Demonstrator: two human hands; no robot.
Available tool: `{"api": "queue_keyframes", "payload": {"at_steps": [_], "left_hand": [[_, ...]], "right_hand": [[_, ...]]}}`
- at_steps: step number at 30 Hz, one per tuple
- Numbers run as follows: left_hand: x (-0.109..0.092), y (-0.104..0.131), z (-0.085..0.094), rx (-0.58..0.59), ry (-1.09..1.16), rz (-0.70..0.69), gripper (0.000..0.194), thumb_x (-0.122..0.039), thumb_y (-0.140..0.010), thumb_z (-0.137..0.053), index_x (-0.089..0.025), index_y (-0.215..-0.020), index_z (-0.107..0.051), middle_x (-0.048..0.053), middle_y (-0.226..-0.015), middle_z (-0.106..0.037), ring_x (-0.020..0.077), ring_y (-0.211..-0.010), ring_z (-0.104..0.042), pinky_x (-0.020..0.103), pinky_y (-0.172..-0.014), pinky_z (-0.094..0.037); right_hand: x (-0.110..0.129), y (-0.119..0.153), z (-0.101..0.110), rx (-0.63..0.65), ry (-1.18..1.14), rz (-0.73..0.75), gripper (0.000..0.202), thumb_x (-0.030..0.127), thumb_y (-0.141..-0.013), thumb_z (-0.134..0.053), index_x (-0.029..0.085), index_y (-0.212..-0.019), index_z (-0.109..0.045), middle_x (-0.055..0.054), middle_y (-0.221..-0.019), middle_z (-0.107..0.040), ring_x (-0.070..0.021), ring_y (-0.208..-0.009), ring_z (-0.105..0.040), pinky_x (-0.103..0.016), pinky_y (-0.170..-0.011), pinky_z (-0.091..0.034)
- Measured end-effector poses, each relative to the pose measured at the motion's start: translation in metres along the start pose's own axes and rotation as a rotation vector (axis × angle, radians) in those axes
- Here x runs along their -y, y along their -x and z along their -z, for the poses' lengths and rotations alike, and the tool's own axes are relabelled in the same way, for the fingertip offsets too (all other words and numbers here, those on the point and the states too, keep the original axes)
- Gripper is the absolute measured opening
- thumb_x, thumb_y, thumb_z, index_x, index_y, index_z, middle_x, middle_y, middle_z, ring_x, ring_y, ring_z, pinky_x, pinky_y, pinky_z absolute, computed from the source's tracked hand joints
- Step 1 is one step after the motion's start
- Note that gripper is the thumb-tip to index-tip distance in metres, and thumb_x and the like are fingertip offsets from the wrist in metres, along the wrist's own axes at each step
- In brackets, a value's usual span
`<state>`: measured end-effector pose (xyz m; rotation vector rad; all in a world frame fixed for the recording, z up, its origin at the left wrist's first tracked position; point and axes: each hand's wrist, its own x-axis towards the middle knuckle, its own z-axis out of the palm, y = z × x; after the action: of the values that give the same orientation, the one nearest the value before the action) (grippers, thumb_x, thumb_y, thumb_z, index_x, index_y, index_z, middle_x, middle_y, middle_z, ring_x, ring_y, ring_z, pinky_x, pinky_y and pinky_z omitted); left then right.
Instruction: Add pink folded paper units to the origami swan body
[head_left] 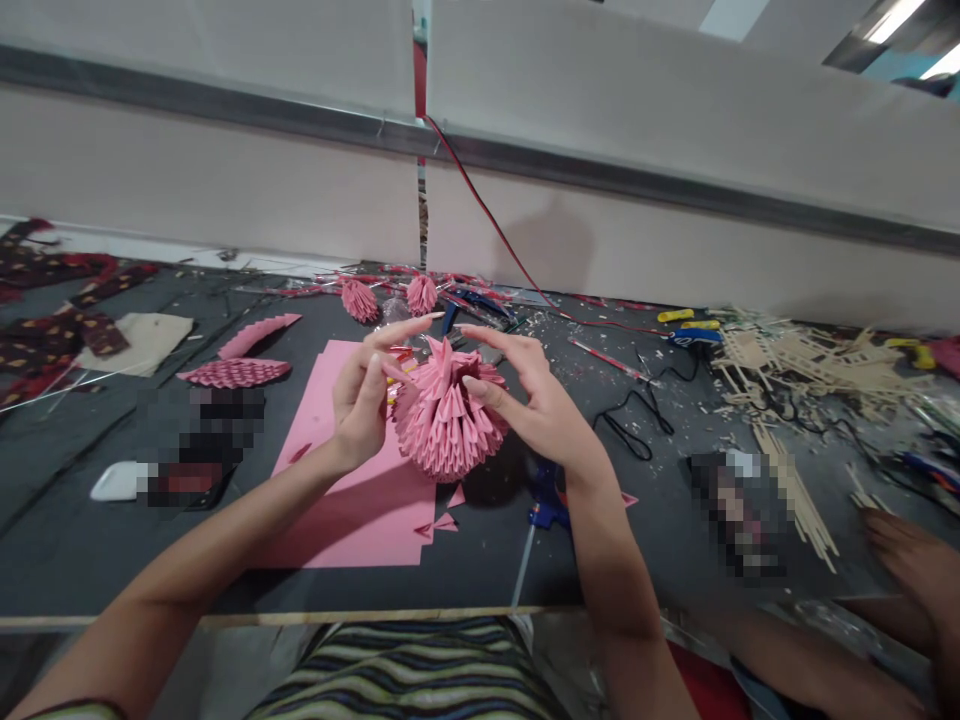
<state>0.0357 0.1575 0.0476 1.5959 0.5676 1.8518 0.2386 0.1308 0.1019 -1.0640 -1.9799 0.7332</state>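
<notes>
A round pink modular-origami body (444, 425) built of many folded paper units is held up just above the dark table (90, 540). My left hand (366, 392) grips its left side, index finger stretched over the top. My right hand (534, 400) presses fingertips on its right upper rim, thumb on the side. Under it lies a pink paper sheet (352, 510) with loose folded pink units (444, 522) beside it.
Two curved pink wing pieces (238, 372) and two small pink origami balls (361, 300) lie farther back. A blue glue gun (546, 508), black cable (630, 430), wooden sticks (795, 490) and a stick model (817, 365) lie to the right. Another person's hand (911, 565) rests at the far right.
</notes>
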Motion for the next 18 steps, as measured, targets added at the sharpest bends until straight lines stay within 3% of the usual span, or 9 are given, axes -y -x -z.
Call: {"api": "queue_keyframes", "payload": {"at_steps": [2, 4, 7, 11, 18], "left_hand": [[-0.003, 0.004, -0.004, 0.015, 0.024, 0.107, 0.031, -0.04, -0.104, -0.047, -0.022, -0.08, -0.054, 0.007, -0.119, -0.074, 0.0262, -0.12, -0.067, 0.05, -0.106, -0.048], [-0.006, 0.009, -0.006, 0.004, 0.0, 0.179, 0.032, -0.043, -0.104, -0.048, -0.022, -0.079, -0.051, 0.007, -0.101, -0.076, 0.0251, -0.105, -0.072, 0.045, -0.097, -0.053], [-0.009, 0.011, -0.008, -0.045, -0.04, 0.196, 0.035, -0.046, -0.102, -0.05, -0.023, -0.078, -0.051, 0.003, -0.077, -0.072, 0.0225, -0.085, -0.073, 0.042, -0.088, -0.057], [-0.011, 0.009, -0.011, -0.073, -0.063, 0.208, 0.037, -0.05, -0.101, -0.051, -0.023, -0.077, -0.05, 0.005, -0.081, -0.074, 0.0245, -0.088, -0.074, 0.043, -0.085, -0.059], [-0.01, 0.01, -0.008, -0.016, 0.01, 0.16, 0.03, -0.041, -0.104, -0.048, -0.023, -0.082, -0.056, 0.006, -0.085, -0.074, 0.0241, -0.097, -0.073, 0.044, -0.091, -0.058]], "right_hand": [[0.004, 0.007, -0.008, -0.037, 0.016, 0.0, 0.047, 0.044, -0.103, -0.05, 0.033, -0.149, -0.046, -0.005, -0.15, -0.057, -0.022, -0.141, -0.048, -0.05, -0.121, -0.032], [0.005, 0.011, -0.019, -0.077, 0.041, 0.042, 0.047, 0.041, -0.105, -0.046, 0.032, -0.151, -0.043, -0.005, -0.152, -0.055, -0.0208, -0.143, -0.048, -0.05, -0.123, -0.03], [0.0, 0.014, -0.036, -0.185, 0.092, 0.094, 0.046, 0.035, -0.106, -0.042, 0.031, -0.152, -0.042, -0.004, -0.151, -0.057, -0.0197, -0.142, -0.051, -0.05, -0.125, -0.028], [-0.007, 0.015, -0.047, -0.288, 0.108, 0.144, 0.046, 0.033, -0.106, -0.04, 0.033, -0.152, -0.042, -0.003, -0.143, -0.064, -0.0196, -0.135, -0.058, -0.05, -0.124, -0.033], [-0.004, 0.018, -0.046, -0.244, -0.038, 0.07, 0.05, 0.04, -0.109, -0.027, 0.034, -0.159, -0.028, -0.004, -0.152, -0.055, -0.0218, -0.143, -0.05, -0.053, -0.123, -0.034]]}}
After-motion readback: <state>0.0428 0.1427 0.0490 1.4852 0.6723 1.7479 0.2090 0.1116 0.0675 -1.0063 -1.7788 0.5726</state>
